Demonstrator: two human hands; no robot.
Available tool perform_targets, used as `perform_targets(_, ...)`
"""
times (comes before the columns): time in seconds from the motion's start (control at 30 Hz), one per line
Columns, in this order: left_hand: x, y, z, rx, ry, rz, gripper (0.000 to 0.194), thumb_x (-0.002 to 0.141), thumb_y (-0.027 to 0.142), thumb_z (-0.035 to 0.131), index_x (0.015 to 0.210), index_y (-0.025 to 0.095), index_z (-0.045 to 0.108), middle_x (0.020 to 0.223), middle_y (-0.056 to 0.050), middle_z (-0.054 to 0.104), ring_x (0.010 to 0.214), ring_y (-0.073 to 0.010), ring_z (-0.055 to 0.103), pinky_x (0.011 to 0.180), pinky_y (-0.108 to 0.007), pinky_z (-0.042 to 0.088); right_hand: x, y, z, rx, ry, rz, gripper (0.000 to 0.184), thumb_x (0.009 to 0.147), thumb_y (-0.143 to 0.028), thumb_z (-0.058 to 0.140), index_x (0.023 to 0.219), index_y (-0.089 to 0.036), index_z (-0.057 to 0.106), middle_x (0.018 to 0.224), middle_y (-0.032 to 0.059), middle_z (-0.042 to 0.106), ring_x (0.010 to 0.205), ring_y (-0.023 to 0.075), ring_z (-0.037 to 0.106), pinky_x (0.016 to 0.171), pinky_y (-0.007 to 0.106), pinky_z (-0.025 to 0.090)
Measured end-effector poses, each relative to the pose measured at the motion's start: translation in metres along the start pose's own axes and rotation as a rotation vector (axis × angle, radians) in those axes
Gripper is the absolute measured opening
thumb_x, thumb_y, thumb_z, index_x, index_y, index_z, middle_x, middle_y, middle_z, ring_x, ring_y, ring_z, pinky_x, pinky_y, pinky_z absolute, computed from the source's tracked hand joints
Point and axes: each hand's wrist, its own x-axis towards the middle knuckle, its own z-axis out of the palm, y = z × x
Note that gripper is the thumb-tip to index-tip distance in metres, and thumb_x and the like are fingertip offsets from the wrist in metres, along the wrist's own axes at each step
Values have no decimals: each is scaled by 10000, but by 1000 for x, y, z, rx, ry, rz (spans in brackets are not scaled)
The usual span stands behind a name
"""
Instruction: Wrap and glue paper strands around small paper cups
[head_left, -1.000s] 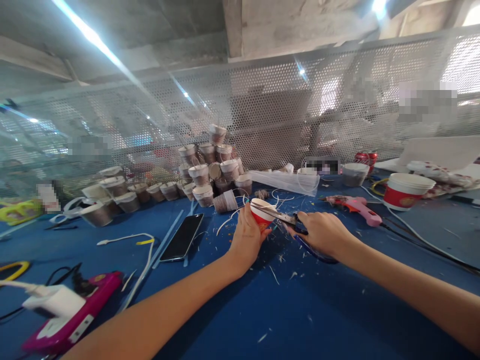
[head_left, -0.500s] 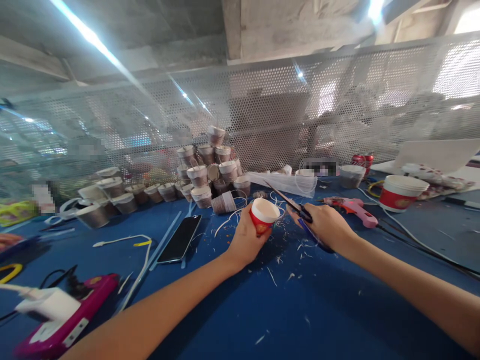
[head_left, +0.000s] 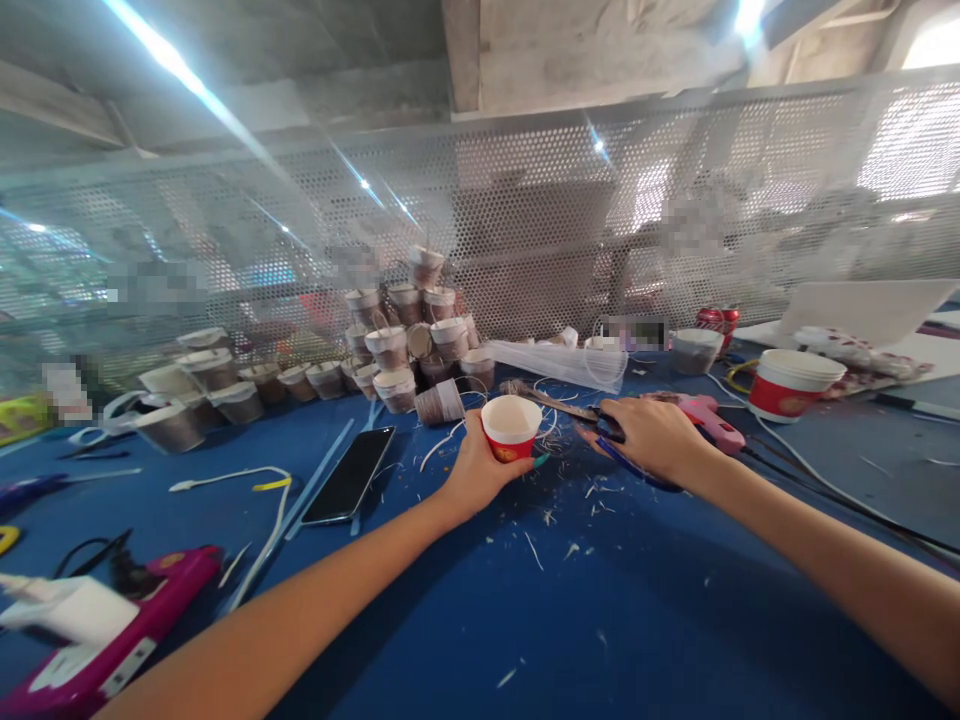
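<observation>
Paper cup (head_left: 511, 442), red-banded, in left fingers (head_left: 475, 436), its gold print illegible.

Mid-frame, the paper cup (head_left: 511, 430) is white above a red band, the scissors (head_left: 610, 428) to its right have dark blue on the handles, and the tabletop (head_left: 450, 630) is blue. I see magenta on the power strip (head_left: 171, 602) at lower left, black on the phone (head_left: 349, 475), pink on the glue gun (head_left: 720, 425) at right. Across the upper half, the grey panel (head_left: 540, 225) is patterned with small holes.
</observation>
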Motion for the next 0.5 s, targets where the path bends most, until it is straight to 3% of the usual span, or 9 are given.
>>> perform_targets(0.17,0,2,1,-40,-15,31,632,566,252,738,1013,199,295,1040,-66,496,995,-219,519,888,-407,416,-2,-4,0,-67,-17,13,524,844,-564,249,927,-165,580,849,114,662,749,247,619,569,293,363)
perform_targets(0.5,-1,-4,-2,-147,-180,74,652,609,232,726,1070,205,266,1096,-75,458,1048,-220,485,915,-391,401,-1,-2,-2,-118,-4,-26,591,841,-597,203,971,-167,587,822,116,664,731,242,620,574,294,388)
